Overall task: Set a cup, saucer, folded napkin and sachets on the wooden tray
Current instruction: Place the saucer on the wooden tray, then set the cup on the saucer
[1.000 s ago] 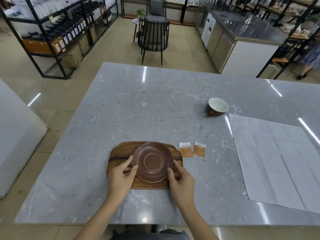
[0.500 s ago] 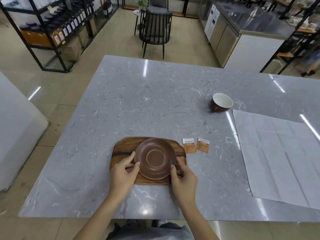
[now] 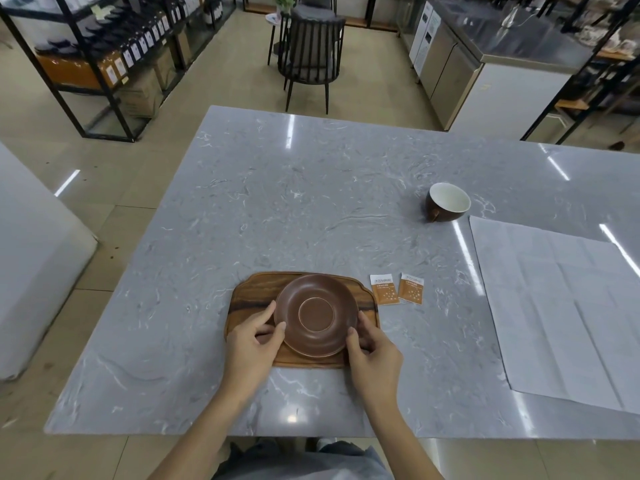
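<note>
A brown saucer (image 3: 316,314) lies on the wooden tray (image 3: 254,292) near the table's front edge. My left hand (image 3: 254,344) pinches the saucer's left rim and my right hand (image 3: 372,351) holds its right rim. Two orange and white sachets (image 3: 396,289) lie flat on the marble just right of the tray. A brown cup (image 3: 447,201) with a white inside stands further back on the right, its handle toward me. A large white napkin (image 3: 561,306) lies spread open at the right of the table.
The grey marble table (image 3: 277,202) ends just in front of me and at the left. A dark chair (image 3: 311,53) stands beyond the far edge, shelves (image 3: 104,46) at back left, a steel counter (image 3: 485,57) at back right.
Both hands stay on the saucer's rims on the tray. The saucer has shifted very little; the view has tilted and drawn slightly closer.
</note>
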A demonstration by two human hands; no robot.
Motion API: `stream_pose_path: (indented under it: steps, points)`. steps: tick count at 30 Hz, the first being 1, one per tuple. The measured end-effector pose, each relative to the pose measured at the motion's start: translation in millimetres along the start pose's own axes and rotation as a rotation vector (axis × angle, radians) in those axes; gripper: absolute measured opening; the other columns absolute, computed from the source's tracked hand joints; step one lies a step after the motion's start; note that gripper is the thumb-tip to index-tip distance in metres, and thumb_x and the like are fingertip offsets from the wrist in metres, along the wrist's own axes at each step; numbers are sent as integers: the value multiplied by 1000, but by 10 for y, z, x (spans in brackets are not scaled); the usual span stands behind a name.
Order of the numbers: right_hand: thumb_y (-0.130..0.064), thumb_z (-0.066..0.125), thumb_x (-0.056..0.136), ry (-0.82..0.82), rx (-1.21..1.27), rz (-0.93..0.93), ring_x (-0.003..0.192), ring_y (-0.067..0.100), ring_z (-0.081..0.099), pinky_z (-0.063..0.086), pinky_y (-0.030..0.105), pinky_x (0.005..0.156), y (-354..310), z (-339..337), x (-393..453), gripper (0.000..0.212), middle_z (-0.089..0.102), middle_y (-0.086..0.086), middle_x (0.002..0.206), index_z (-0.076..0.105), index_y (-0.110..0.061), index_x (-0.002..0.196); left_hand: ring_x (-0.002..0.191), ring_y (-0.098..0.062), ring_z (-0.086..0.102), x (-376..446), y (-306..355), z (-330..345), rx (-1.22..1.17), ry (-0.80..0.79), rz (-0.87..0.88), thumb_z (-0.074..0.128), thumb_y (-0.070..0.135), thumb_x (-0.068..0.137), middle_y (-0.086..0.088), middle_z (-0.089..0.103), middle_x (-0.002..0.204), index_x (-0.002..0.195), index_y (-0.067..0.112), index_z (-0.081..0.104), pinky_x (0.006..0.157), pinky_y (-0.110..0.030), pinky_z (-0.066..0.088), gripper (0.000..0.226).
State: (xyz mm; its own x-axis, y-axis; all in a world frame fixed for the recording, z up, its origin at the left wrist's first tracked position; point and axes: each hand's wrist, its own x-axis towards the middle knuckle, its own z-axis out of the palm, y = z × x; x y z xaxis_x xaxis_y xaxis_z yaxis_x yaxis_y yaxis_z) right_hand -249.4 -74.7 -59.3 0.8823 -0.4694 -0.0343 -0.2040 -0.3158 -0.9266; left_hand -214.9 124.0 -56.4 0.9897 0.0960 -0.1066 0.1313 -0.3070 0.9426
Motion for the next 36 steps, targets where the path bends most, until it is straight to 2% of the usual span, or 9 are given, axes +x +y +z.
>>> stream_pose_path:
  steps: [5, 10, 12, 15, 22, 26, 29, 32, 36]
  points:
    - [-15, 71, 95, 12, -14, 12, 76, -4, 70, 47, 1, 66, -15, 16, -5, 36, 75, -11, 72, 71, -25, 130, 92, -2, 71, 10, -25, -13, 0, -3, -18, 73, 14, 91, 3, 77, 90, 142, 22, 55, 76, -5, 52, 54]
    - [-14, 71, 96, -8, -27, -5, 80, -10, 70, 47, 0, 69, -30, -24, -9, 32, 75, -26, 77, 72, -27, 125, 97, 9, 66, 35, 23, -45, 20, -34, -9, 71, 23, 92, 26, 65, 113, 137, 28, 59, 71, -4, 52, 46]
    - [-16, 70, 97, -9, -37, -3, 81, -9, 70, 48, 2, 69, -49, -58, 7, 30, 75, -24, 83, 70, -25, 126, 91, 3, 67, 58, 44, -72, 97, -15, 23, 69, 27, 94, 19, 64, 116, 134, 24, 61, 67, -5, 52, 41]
    - [-21, 65, 99, 22, -82, 15, 83, -4, 68, 55, 14, 72, -63, -154, 62, 28, 73, -17, 92, 65, -29, 126, 89, -2, 65, 176, 115, -111, 238, 43, 109, 66, 24, 95, 3, 61, 122, 131, 15, 61, 67, -6, 47, 37]
    - [-29, 63, 99, 132, -40, 67, 72, 13, 75, 64, 45, 74, -52, -622, 551, 13, 75, -14, 95, 70, -31, 110, 95, -6, 66, 810, 567, 31, 220, -38, 208, 64, 14, 95, 2, 69, 117, 123, 15, 64, 73, -4, 46, 27]
    - [-28, 64, 97, 147, 5, 91, 65, 14, 74, 64, 41, 66, -75, -883, 993, 12, 75, -14, 81, 70, -38, 99, 102, 3, 63, 1200, 882, 384, 163, -190, 198, 61, 22, 99, 9, 70, 117, 122, 21, 66, 91, -28, 55, 24]
    - [-23, 63, 97, 140, 34, 118, 71, 13, 75, 64, 34, 62, -50, -1047, 1375, 13, 77, -3, 87, 72, -31, 102, 104, -12, 67, 1474, 1083, 734, 110, -237, 180, 61, 25, 100, 5, 71, 115, 121, 18, 69, 93, -44, 58, 23]
    - [-21, 60, 99, 103, 87, 163, 61, 4, 71, 57, 22, 56, -27, -1138, 1743, 14, 77, 1, 91, 70, -27, 105, 103, -14, 66, 1733, 1252, 1122, 142, -302, 194, 61, 27, 99, 5, 70, 116, 123, 19, 68, 92, -46, 58, 26]
    - [-23, 58, 101, 39, 156, 242, 64, 6, 70, 58, 23, 59, -1, -1178, 2203, 16, 76, 3, 96, 69, -24, 112, 103, -12, 66, 2124, 1483, 1628, 204, -392, 221, 62, 31, 98, 10, 68, 113, 123, 23, 68, 90, -39, 59, 27]
